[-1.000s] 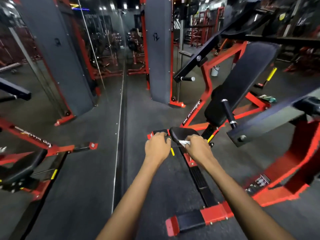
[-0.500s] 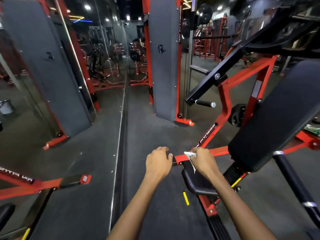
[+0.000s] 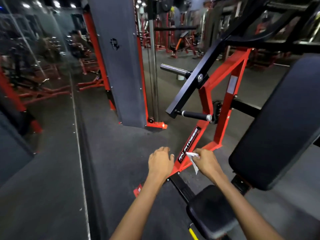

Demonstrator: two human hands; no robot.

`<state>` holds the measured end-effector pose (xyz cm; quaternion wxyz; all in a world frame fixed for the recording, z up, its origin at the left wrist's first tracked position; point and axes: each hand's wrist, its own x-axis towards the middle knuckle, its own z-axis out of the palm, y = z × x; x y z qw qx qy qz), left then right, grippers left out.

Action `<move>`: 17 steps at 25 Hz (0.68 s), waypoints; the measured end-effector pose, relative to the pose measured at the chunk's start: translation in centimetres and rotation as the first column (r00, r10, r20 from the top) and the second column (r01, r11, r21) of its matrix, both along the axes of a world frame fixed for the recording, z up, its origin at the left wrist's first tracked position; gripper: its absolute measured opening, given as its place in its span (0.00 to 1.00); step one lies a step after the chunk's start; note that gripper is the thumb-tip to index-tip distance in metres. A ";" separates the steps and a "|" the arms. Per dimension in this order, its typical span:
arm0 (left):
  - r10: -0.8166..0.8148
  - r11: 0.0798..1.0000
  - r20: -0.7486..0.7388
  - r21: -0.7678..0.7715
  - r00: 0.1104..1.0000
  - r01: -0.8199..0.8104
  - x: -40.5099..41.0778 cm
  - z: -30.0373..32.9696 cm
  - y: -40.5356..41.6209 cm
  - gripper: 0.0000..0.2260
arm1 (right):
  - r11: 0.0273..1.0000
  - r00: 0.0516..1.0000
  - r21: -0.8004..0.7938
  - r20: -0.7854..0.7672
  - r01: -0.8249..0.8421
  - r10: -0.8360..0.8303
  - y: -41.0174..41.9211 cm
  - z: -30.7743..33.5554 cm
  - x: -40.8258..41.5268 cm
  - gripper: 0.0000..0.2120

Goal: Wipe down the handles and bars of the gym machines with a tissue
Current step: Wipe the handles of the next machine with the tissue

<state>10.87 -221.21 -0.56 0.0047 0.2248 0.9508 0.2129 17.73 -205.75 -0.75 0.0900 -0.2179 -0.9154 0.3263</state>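
Gym floor (image 3: 121,161), tissue (image 3: 192,157) in right hand (image 3: 207,162)

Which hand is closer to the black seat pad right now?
Right. The right hand, pinching the tissue, is just above the black seat pad; the left hand hangs farther off, up and to its left.

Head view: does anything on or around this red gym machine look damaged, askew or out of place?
Nothing stands out. The red frame, seat pad and black handle look intact. The right hand grips a crumpled tissue; the left hand holds nothing.
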 end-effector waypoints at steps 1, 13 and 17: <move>-0.026 1.000 0.003 0.000 1.000 0.026 -2.6 -0.5 0.6 0.17 | 0.999 0.999 -0.029 -0.020 0.035 -0.035 0.5 -0.6 -2.2 0.07; -0.290 0.956 -0.101 0.017 0.952 0.294 -31.4 -1.5 12.2 0.18 | 0.652 0.783 -0.681 -0.185 0.333 -0.594 10.6 -4.3 -26.3 0.07; -0.418 0.900 -0.104 0.091 0.902 0.427 -37.3 -4.0 17.9 0.23 | 0.391 0.659 -0.860 -0.089 0.327 -0.747 13.5 -6.1 -29.6 0.08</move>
